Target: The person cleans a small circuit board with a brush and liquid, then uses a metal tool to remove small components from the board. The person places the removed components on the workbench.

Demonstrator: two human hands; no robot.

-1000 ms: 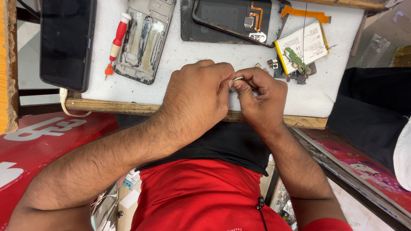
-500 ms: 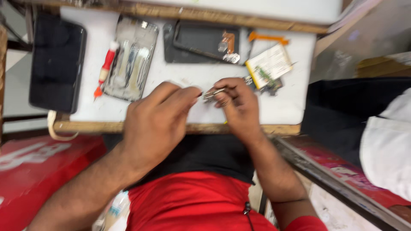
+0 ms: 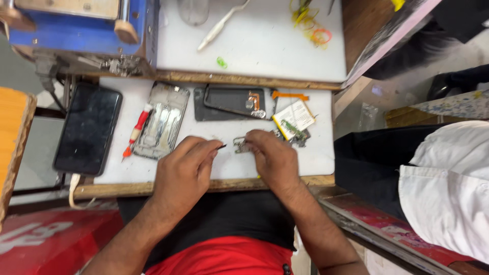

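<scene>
My left hand (image 3: pixel 184 170) rests on the white work board (image 3: pixel 229 165), its fingers pinched on a thin dark pointed tool (image 3: pixel 221 147). The tip of the tool points right, toward a small grey metal part (image 3: pixel 239 145) lying on the board. My right hand (image 3: pixel 272 155) holds that part at its right end with the fingertips. A short gap separates the tool's tip from the part. Just beyond my right hand lie a small green circuit board (image 3: pixel 296 134) and a white-and-yellow flat pack (image 3: pixel 294 115).
On the board lie a black phone (image 3: pixel 87 128), a red screwdriver (image 3: pixel 136 131), an opened phone frame (image 3: pixel 162 119) and a dark phone casing (image 3: pixel 232 102). A blue machine (image 3: pixel 76 20) stands at the back left. A person in a white shirt (image 3: pixel 448 188) sits at the right.
My hands were joined over the small part near the board's front edge. They have since parted and moved onto the board. The view now takes in more of the bench.
</scene>
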